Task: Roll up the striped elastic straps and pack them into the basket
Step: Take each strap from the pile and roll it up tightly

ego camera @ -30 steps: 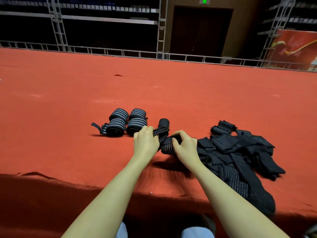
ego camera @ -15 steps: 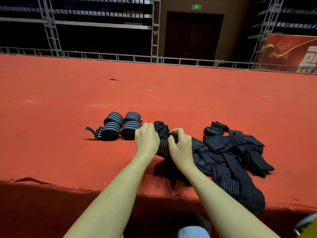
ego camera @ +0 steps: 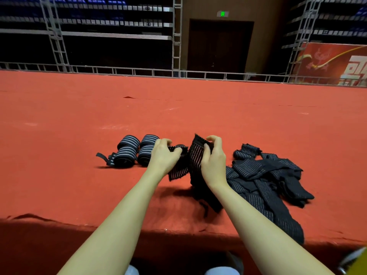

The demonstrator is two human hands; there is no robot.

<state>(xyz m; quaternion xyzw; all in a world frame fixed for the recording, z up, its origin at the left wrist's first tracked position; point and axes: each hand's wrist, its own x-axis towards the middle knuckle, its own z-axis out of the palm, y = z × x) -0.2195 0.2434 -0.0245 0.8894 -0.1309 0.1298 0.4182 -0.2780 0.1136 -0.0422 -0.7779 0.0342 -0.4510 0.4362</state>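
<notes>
Strap (ego camera: 195,155) is lifted between both hands near the front edge of the red carpet (ego camera: 198,116). Left hand (ego camera: 163,155) pinches its started coil, right hand (ego camera: 213,161) grips the flat part. It looks soft, light and stretchy; holding near the coil should keep it tight.

Bare forearms (ego camera: 111,231), no sleeves; pale trousers (ego camera: 220,271) at the knees.
</notes>
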